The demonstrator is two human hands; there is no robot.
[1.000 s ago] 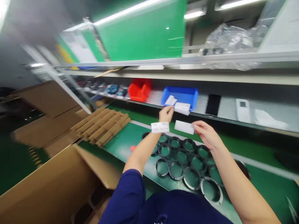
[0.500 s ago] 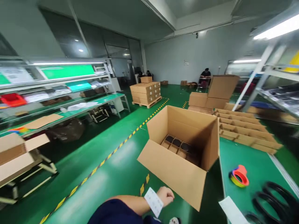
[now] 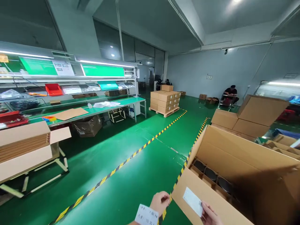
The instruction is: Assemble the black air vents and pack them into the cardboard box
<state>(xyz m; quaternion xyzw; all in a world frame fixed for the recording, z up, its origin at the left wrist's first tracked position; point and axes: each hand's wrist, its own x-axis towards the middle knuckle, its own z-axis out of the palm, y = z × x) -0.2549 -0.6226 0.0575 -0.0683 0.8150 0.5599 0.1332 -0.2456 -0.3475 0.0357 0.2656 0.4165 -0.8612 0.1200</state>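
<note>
In the head view, my right hand [image 3: 210,215] pinches a white paper label [image 3: 192,201] by its right end, in front of the near flap of an open cardboard box [image 3: 234,150]. Inside that box, several round black items [image 3: 211,173] sit between cardboard dividers. My left hand [image 3: 160,202] is beside the flap's left corner with fingers curled together; whatever is between them, if anything, cannot be made out. Across my left wrist lies another white label [image 3: 146,215], printed with weights in kg. The box's right side runs out of view.
On the left, a long workbench [image 3: 131,100] carries bins and papers, with a box of cardboard dividers [image 3: 25,147] on a stand before it. Stacked cartons [image 3: 165,101] rest on a pallet ahead. Yellow-black tape [image 3: 133,155] marks the green floor. A person [image 3: 231,92] sits far off.
The view has swung left, so the box now appears farther right and closer. My right hand has come into view with a label. The left hand stays low, now near the flap's corner.
</note>
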